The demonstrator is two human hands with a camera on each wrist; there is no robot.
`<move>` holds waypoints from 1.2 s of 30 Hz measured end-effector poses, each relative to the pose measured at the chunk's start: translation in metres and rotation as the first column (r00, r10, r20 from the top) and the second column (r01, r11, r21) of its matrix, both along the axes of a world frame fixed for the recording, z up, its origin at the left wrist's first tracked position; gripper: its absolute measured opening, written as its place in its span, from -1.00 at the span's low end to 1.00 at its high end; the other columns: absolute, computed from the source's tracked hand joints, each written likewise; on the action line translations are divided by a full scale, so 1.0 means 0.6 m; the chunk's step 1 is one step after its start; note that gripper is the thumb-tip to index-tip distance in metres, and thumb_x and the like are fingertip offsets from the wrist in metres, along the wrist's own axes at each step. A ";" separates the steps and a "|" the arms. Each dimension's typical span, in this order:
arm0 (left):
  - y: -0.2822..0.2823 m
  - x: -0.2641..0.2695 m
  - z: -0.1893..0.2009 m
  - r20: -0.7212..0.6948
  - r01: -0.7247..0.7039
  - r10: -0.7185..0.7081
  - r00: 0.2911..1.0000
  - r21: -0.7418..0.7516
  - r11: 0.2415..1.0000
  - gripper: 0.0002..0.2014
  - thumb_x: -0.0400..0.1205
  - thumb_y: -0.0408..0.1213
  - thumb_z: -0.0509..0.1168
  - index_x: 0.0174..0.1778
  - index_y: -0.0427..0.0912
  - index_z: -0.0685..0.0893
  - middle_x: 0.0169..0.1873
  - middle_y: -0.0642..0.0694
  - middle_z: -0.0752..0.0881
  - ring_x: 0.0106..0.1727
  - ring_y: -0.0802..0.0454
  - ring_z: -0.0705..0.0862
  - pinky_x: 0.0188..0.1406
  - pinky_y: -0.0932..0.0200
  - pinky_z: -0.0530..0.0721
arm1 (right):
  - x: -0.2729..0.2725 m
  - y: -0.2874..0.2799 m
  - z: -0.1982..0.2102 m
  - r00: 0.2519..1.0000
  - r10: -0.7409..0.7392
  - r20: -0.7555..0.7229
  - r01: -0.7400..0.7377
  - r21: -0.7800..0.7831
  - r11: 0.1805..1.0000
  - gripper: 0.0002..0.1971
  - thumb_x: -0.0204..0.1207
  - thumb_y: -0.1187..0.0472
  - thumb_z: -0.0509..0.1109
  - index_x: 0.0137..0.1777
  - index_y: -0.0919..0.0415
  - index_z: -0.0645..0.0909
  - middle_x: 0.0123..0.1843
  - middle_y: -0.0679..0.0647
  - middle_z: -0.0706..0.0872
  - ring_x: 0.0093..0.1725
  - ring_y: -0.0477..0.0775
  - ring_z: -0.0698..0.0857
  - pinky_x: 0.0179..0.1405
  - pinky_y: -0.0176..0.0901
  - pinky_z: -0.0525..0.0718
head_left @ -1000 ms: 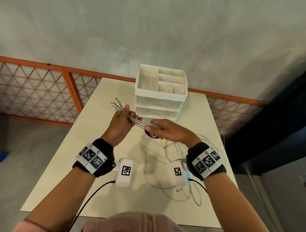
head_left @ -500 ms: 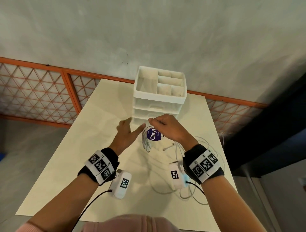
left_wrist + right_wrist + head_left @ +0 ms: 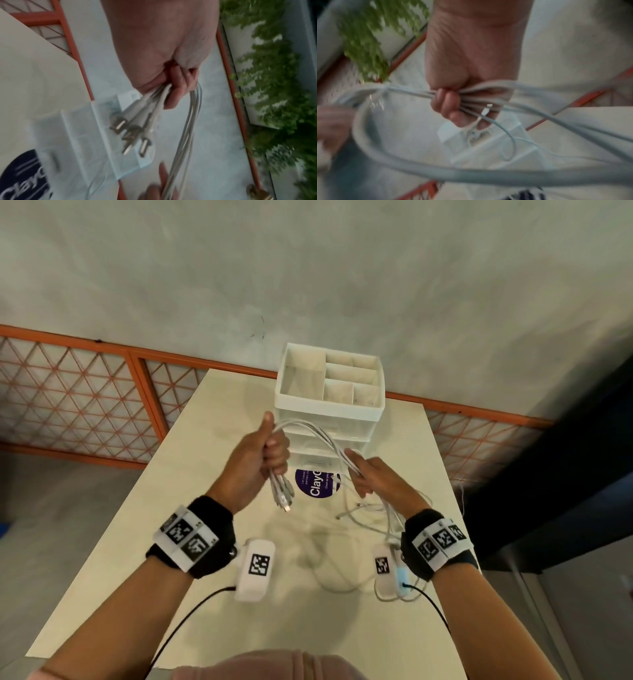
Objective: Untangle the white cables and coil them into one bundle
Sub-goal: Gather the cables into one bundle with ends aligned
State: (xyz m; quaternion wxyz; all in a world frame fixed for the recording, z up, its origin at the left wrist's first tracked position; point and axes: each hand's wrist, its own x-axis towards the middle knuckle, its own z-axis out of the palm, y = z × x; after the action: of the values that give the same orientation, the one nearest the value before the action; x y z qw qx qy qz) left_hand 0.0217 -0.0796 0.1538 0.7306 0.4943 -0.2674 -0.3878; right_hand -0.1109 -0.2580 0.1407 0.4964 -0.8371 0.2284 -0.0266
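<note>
At the far left an orange railing (image 3: 78, 344) with a lattice panel runs behind the table (image 3: 144, 542). Over the table's middle, the left hand (image 3: 255, 463) is raised in a fist, thumb up, its fingers curled tight round one end of the cables (image 3: 318, 433). The left wrist view shows the same grip from below: several plugs (image 3: 133, 129) with metal tips hang out under the curled fingers (image 3: 175, 97), while the cords leave the fist on the other side and run down toward the right hand's fingertips at the bottom of that picture. From the top of the left fist the cables arch through the air in front of the organizer (image 3: 329, 392), a white box with open compartments on top and clear drawers beneath, standing at the table's far edge. Below the arch a round purple label (image 3: 317, 484) lies on the table. The arch comes down into the right hand (image 3: 376, 484), whose fingers are closed round the strands as a bunch; the right wrist view shows the fingers (image 3: 447, 105) folded over the cords, with a small white plug (image 3: 486, 109) just beside them, though that picture is blurred. Past the right hand the rest of the cables trail down onto the table in loose, overlapping loops near the right wrist and the table's right edge.
</note>
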 end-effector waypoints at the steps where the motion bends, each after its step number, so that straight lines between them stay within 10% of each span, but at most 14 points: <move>1: 0.003 0.011 0.006 0.028 -0.025 0.025 0.999 0.008 1.000 -0.54 0.70 0.11 -0.12 -0.47 -0.05 0.22 -0.61 0.15 0.19 -0.59 0.19 0.15 -0.55 0.33 0.27 | -0.008 0.004 -0.010 1.000 -0.003 0.020 0.002 0.076 0.997 -0.40 0.60 -0.28 0.08 -0.58 0.07 0.23 -0.59 0.00 0.28 -0.54 0.01 0.29 -0.20 -0.14 0.41; 5: -0.002 0.008 0.004 0.158 -0.062 0.043 0.986 0.114 0.992 -0.53 0.61 0.23 -0.10 -0.46 -0.04 0.22 -0.54 0.09 0.13 -0.51 0.12 0.10 -0.50 0.26 0.22 | 0.003 0.028 -0.019 0.994 -0.076 0.076 0.065 0.141 0.988 -0.35 0.61 -0.32 -0.10 -0.52 0.16 0.33 -0.55 0.00 0.29 -0.53 -0.02 0.29 -0.35 -0.21 0.45; 10: -0.014 -0.010 -0.005 0.236 -0.058 0.011 0.972 0.190 0.980 -0.55 0.56 0.25 -0.01 -0.42 -0.04 0.23 -0.50 0.07 0.13 -0.47 0.11 0.10 -0.49 0.25 0.16 | 0.028 0.033 0.010 0.991 -0.026 0.134 0.003 0.169 0.986 -0.22 0.49 -0.41 -0.22 -0.10 0.18 0.65 -0.21 0.08 0.75 -0.16 0.07 0.75 0.00 -0.10 0.68; 15: -0.016 -0.005 -0.004 0.220 -0.091 0.045 0.974 0.204 0.975 -0.55 0.63 0.21 -0.01 -0.43 -0.04 0.23 -0.54 0.10 0.14 -0.49 0.12 0.09 -0.55 0.31 0.18 | 0.028 0.045 0.018 0.988 0.028 0.153 -0.052 0.156 0.986 -0.51 0.69 -0.16 -0.02 -0.33 0.17 0.39 -0.47 -0.01 0.34 -0.46 0.01 0.45 -0.15 0.00 0.57; 20: -0.014 0.014 -0.001 0.228 -0.109 0.060 0.972 0.209 0.972 -0.56 0.68 0.15 -0.01 -0.44 -0.03 0.24 -0.57 0.14 0.15 -0.50 0.12 0.07 -0.56 0.30 0.12 | 0.026 0.047 0.022 0.991 0.039 0.126 -0.055 0.125 0.991 -0.50 0.67 -0.18 0.00 -0.27 0.24 0.38 -0.53 -0.08 0.20 -0.56 -0.12 0.16 -0.60 -0.33 0.18; 26: 0.003 0.037 -0.005 0.237 -0.146 0.097 0.967 0.199 0.969 -0.56 0.69 0.15 -0.03 -0.42 -0.03 0.24 -0.55 0.12 0.15 -0.51 0.13 0.09 -0.56 0.32 0.16 | 0.009 0.026 0.005 0.997 0.039 0.061 -0.038 -0.026 0.999 -0.49 0.67 -0.19 -0.03 -0.42 0.14 0.25 -0.51 -0.06 0.24 -0.54 -0.12 0.22 -0.46 -0.31 0.28; 36: -0.040 -0.026 -0.033 0.305 -0.055 0.011 0.952 0.134 0.989 -0.72 0.73 -0.04 -0.02 -0.01 -0.18 0.45 -0.52 0.15 0.37 -0.50 0.24 0.36 -0.35 0.31 0.46 | 0.053 0.073 0.007 0.998 -0.010 0.059 -0.004 0.237 0.972 -0.42 0.69 -0.20 -0.15 -0.47 0.13 0.25 -0.54 0.01 0.20 -0.59 -0.09 0.14 -0.58 -0.24 0.13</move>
State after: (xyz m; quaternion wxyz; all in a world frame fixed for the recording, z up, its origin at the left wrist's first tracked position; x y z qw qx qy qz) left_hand 0.0063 -0.1038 0.1340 0.6506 0.6027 -0.3399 -0.3129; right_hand -0.0789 -0.2140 0.1448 0.5991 -0.7704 0.2165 -0.0250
